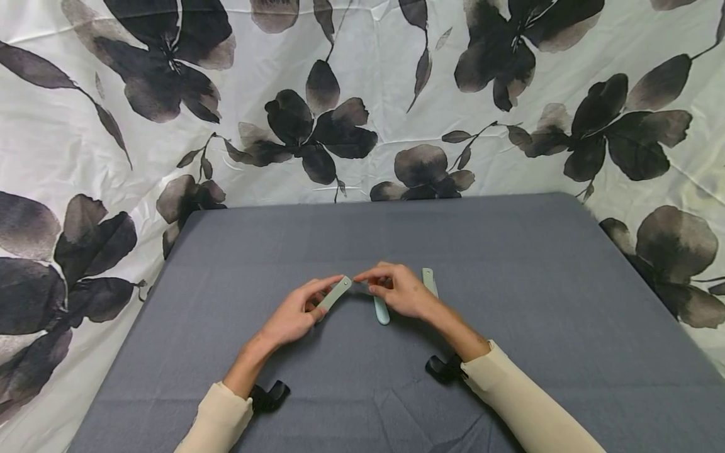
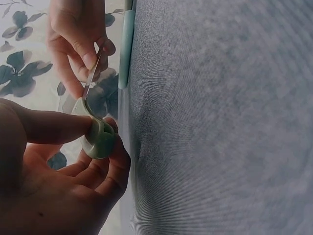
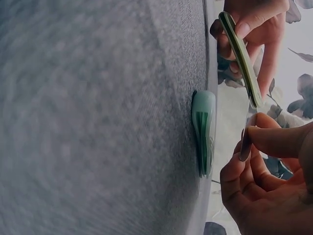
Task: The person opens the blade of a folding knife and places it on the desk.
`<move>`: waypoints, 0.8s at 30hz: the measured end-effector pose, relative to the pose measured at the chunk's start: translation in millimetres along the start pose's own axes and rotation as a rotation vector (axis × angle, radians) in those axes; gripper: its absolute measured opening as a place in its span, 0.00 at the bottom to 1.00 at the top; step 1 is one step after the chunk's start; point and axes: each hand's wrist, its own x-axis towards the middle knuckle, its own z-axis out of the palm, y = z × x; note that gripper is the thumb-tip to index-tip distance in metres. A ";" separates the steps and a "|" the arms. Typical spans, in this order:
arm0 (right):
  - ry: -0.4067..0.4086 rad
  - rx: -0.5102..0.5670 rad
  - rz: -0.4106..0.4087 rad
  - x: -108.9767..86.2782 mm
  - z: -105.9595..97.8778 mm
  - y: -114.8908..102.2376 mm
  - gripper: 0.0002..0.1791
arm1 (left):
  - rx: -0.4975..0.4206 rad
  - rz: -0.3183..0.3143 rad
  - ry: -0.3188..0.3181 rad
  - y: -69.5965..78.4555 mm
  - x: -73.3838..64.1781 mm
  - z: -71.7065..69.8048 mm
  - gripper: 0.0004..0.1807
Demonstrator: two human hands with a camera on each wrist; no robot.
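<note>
Your left hand point(image 1: 296, 316) grips the handle point(image 1: 334, 297) above the worktop point(image 1: 510, 264), and your right hand point(image 1: 404, 290) pinches the blade point(image 3: 246, 144) jutting from its end. Pinch only the flats, fingers clear of the edge, and turn the blade slowly about its joint without twisting, well off the teal tool point(image 1: 382, 311) lying below.

Left hand point(image 1: 292, 316) gripping, right hand point(image 1: 401, 290) apparently pinching

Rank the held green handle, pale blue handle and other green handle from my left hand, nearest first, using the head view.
1. Held green handle: in left hand.
2. Pale blue handle: farther right.
3. Other green handle: beyond right hand.
</note>
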 end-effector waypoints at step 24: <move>-0.019 -0.022 0.008 2.5 -7.5 -2.9 0.17 | 0.025 -0.001 -0.109 4.6 3.8 -9.8 0.34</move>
